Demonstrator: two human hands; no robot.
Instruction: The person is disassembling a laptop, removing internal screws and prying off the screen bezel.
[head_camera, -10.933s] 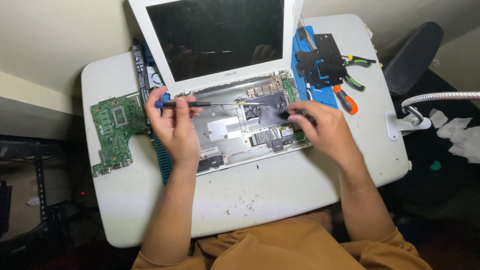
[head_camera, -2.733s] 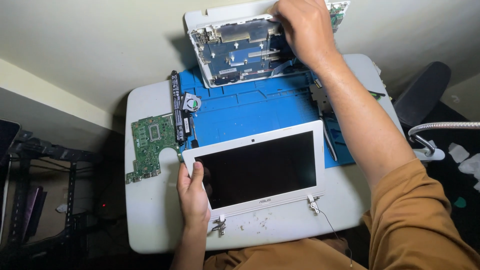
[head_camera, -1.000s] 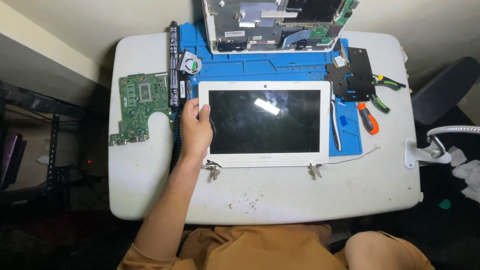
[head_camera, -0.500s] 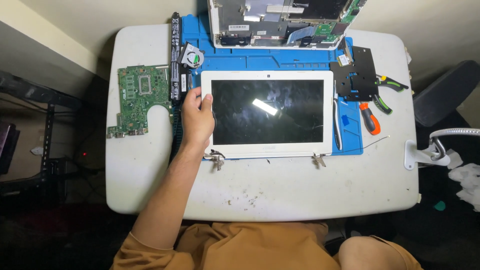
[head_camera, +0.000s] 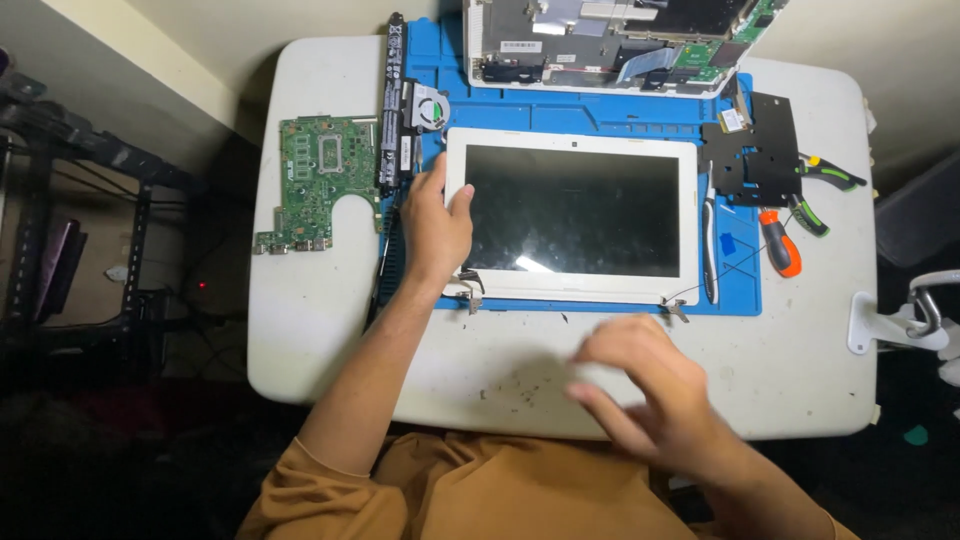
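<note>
A white laptop screen panel (head_camera: 575, 215) lies face up on a blue work mat (head_camera: 600, 110), hinges toward me. My left hand (head_camera: 435, 220) grips the panel's left edge, thumb on the bezel. My right hand (head_camera: 650, 395) hovers blurred over the white table (head_camera: 330, 330) in front of the panel, fingers spread and holding nothing. The opened laptop base (head_camera: 610, 40) with exposed parts lies at the far edge of the mat.
A green circuit board (head_camera: 320, 180) lies at the table's left. A long black battery (head_camera: 392, 100) and a small fan (head_camera: 428, 105) sit beside the mat. A black plate (head_camera: 765, 150), pliers (head_camera: 820, 195), an orange-handled screwdriver (head_camera: 782, 250) and tweezers (head_camera: 710, 250) lie right.
My right hand has come into view low over the table's front. The screen panel has shifted slightly, my left hand still on its left edge.
</note>
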